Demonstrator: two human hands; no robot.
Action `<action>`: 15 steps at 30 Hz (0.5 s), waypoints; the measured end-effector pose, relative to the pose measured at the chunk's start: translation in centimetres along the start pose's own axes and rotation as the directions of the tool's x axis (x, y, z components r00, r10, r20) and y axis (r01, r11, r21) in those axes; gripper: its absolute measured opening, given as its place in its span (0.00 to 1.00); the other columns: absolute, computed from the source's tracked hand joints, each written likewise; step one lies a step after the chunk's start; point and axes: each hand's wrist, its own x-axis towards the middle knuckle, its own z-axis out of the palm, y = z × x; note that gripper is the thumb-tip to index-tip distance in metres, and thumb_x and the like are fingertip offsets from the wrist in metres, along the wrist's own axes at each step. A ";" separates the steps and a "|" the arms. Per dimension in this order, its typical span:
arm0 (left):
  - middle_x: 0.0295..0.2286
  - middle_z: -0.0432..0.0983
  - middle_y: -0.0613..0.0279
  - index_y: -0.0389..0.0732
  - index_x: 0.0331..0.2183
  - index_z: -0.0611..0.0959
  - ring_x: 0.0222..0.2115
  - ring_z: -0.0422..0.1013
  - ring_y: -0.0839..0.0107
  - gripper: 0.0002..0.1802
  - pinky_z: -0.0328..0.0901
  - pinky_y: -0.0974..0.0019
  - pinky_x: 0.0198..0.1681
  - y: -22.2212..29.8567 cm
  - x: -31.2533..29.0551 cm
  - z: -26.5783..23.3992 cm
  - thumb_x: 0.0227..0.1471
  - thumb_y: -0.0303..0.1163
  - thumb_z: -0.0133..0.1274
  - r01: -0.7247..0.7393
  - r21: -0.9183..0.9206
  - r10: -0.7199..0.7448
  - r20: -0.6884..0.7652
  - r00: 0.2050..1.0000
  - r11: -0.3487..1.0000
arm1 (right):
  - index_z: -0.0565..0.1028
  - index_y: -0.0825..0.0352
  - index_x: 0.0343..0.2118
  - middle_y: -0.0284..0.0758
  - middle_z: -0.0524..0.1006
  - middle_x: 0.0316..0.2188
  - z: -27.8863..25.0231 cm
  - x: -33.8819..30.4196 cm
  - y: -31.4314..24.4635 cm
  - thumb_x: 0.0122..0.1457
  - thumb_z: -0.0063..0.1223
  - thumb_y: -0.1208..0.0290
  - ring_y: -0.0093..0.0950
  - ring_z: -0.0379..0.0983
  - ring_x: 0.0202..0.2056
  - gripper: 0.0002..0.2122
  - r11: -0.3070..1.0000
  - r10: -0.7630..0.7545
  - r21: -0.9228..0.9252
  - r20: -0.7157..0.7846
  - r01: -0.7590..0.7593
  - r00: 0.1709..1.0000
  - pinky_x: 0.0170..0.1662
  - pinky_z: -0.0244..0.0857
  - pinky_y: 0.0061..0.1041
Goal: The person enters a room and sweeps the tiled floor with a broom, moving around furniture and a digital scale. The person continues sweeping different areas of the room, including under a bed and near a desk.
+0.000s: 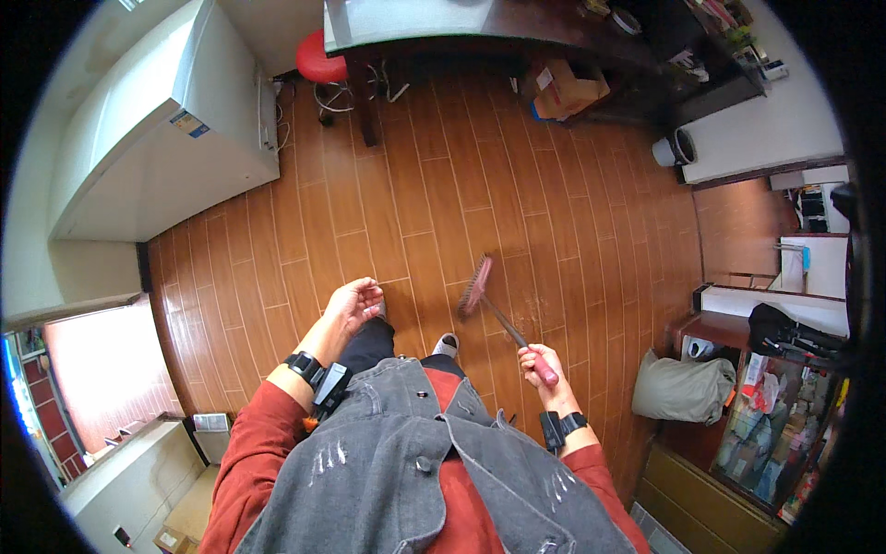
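Observation:
My right hand (544, 372) is wrapped round the pink grip of a broom (475, 288). Its dark shaft runs forward and left to a pink head with dark bristles, low over the floor or touching it. My left hand (353, 305) hovers in front of my left leg, fingers loosely curled, with nothing visible in it. Small pale specks (537, 307) lie on the brown plank-patterned floor (415, 198), just right of the broom's shaft. One of my feet, in a light shoe (447, 345), shows left of the broom.
A white chest-like appliance (226, 111) stands at far left, beside a red stool (321, 60). Ahead are a dark table (517, 28) and a cardboard box (568, 90). A bin (674, 148) stands far right; nearer are a stuffed grey-green bag (683, 388) and a glass-fronted cabinet (771, 425).

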 end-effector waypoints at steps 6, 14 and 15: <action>0.24 0.73 0.62 0.43 0.26 0.76 0.29 0.69 0.68 0.09 0.64 0.64 0.32 7.7 1.4 -1.8 0.48 0.38 0.49 -0.038 0.029 0.040 -0.072 0.997 0.999 | 0.59 0.64 0.39 0.34 0.66 0.23 8.2 -0.9 3.5 0.55 0.39 0.75 0.18 0.60 0.15 0.09 0.979 0.031 -0.201 0.012 -0.028 0.999 0.15 0.58 0.13; 0.25 0.73 0.63 0.44 0.27 0.76 0.30 0.68 0.69 0.08 0.63 0.63 0.34 9.1 4.0 -2.5 0.49 0.38 0.48 0.016 0.031 -0.012 -0.111 0.994 0.999 | 0.61 0.62 0.33 0.31 0.66 0.21 22.0 11.4 2.8 0.53 0.43 0.72 0.15 0.60 0.16 0.06 0.865 0.340 -0.456 0.222 -0.211 0.914 0.15 0.57 0.11; 0.25 0.73 0.63 0.44 0.27 0.76 0.30 0.68 0.69 0.08 0.63 0.63 0.35 9.2 4.0 -2.3 0.49 0.38 0.48 0.020 0.038 -0.015 -0.122 0.992 0.999 | 0.61 0.63 0.31 0.31 0.66 0.21 23.7 13.3 2.3 0.52 0.44 0.73 0.16 0.61 0.16 0.06 0.847 0.379 -0.464 0.185 -0.260 0.907 0.14 0.57 0.11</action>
